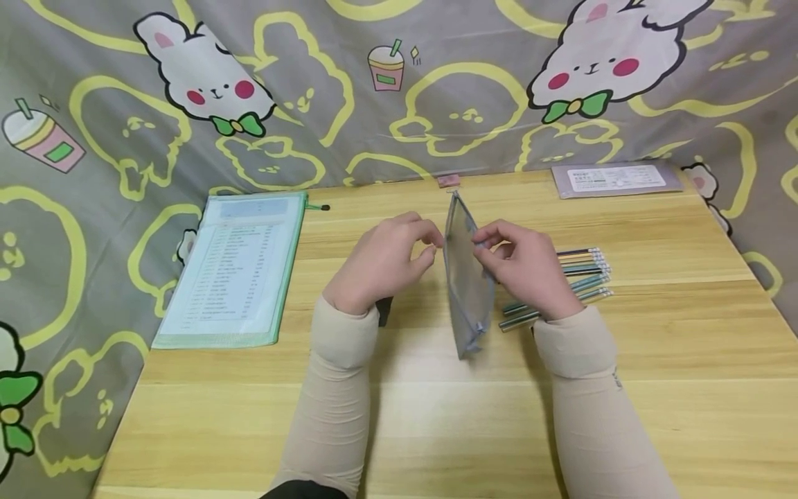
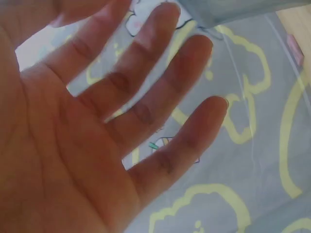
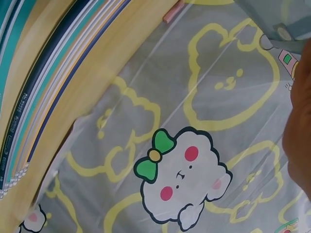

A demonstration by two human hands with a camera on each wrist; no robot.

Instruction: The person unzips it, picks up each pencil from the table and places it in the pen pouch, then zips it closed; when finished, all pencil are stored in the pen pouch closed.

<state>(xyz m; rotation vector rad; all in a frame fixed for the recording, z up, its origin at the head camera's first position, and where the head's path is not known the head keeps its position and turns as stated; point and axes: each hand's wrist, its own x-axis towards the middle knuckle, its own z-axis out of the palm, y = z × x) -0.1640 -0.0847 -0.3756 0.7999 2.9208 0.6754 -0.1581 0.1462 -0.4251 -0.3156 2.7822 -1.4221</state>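
A grey, see-through zip pouch [image 1: 469, 277] stands on its edge, upright between the two hands in the head view. My right hand [image 1: 524, 262] pinches its right side between thumb and fingers. On the other side, my left hand [image 1: 393, 260] has its index fingertip right at the pouch's left edge. From the left wrist, that palm and its spread, fairly straight fingers [image 2: 165, 82] show, with a corner of the pouch [image 2: 233, 12] above them. Several pencils [image 1: 582, 267] with eraser ends lie beside and partly behind the right hand. The right wrist view catches only the hand's side.
At the left lies a clear document pouch [image 1: 231, 270] with green edging and a printed sheet inside. A small pink eraser [image 1: 448, 181] sits at the table's back edge. A flat grey packet [image 1: 617, 180] with a white label lies back right. Patterned cloth [image 1: 374, 104] hangs behind the table.
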